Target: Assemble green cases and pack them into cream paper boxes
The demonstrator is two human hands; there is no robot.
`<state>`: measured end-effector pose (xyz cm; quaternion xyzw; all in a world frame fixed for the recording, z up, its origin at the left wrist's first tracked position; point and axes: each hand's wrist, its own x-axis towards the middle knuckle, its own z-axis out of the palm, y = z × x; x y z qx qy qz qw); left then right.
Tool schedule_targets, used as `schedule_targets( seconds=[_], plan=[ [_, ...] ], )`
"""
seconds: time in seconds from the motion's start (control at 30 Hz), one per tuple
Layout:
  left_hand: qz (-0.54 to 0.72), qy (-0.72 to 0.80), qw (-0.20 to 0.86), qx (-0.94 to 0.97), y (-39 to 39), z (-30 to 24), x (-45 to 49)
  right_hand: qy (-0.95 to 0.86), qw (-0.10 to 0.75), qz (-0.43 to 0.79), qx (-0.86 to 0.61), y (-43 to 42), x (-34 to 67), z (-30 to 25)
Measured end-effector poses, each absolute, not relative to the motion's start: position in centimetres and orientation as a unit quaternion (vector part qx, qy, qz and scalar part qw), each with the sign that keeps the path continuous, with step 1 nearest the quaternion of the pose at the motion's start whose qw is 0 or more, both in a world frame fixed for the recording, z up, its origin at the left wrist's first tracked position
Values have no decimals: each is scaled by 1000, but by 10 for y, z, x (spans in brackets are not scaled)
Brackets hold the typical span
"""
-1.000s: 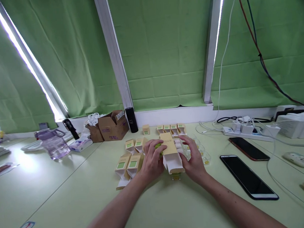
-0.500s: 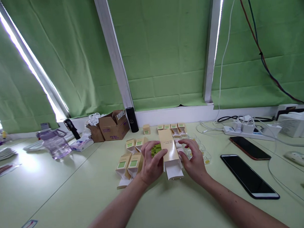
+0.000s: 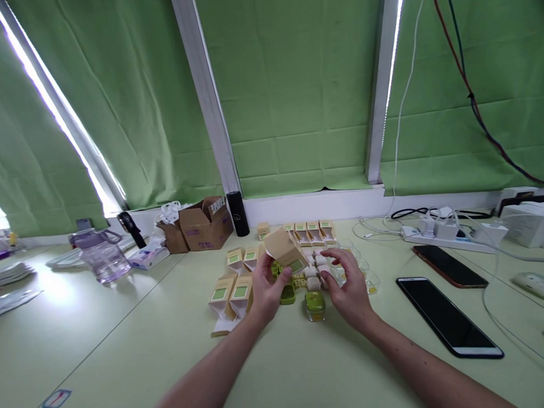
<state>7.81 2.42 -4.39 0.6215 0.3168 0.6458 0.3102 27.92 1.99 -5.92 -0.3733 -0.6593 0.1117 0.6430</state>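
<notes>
A beige cardboard box (image 3: 285, 250) with a green label is tilted in my left hand (image 3: 268, 287), gripped between thumb and fingers. My right hand (image 3: 350, 287) has its fingers curved and apart beside small white pieces (image 3: 313, 283), with nothing visibly held. Just in front, between both hands, a small glass jar with a green lid (image 3: 315, 305) stands upright on the table. A green lid (image 3: 287, 294) lies beside my left fingers, and more green pieces are partly hidden behind the box. Clear glass jars (image 3: 371, 281) stand behind my right hand.
Beige boxes with open flaps (image 3: 240, 294) stand to the left, and others (image 3: 314, 231) line the back. Two phones (image 3: 449, 317) lie at right near a power strip (image 3: 447, 236) with cables. A brown carton (image 3: 205, 227) and a water jug (image 3: 99, 257) stand at back left.
The box has turned and lifted to the left in my left hand, and its open white flap is out of sight. My right hand is apart from it. The green-lidded jar now shows.
</notes>
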Motion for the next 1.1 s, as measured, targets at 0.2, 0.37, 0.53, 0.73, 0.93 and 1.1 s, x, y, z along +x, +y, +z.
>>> schedule_targets(
  seconds=[0.2, 0.37, 0.53, 0.73, 0.93, 1.1],
  plan=[
    [654, 315, 386, 569, 25, -36, 81, -660, 646, 118, -365, 18, 278, -58],
    [647, 307, 418, 559, 24, -34, 83, -666, 644, 123, -355, 17, 277, -56],
    [636, 324, 423, 559, 23, -34, 84, -682, 634, 151, -333, 15, 275, -55],
    [622, 345, 423, 562, 24, -36, 84, -702, 622, 148, -313, 14, 276, -55],
    [613, 354, 425, 564, 26, -37, 85, -748, 563, 162, -311, 15, 280, -50],
    [611, 365, 424, 559, 27, -36, 85, -742, 551, 233, -301, 19, 280, -46]
  ],
)
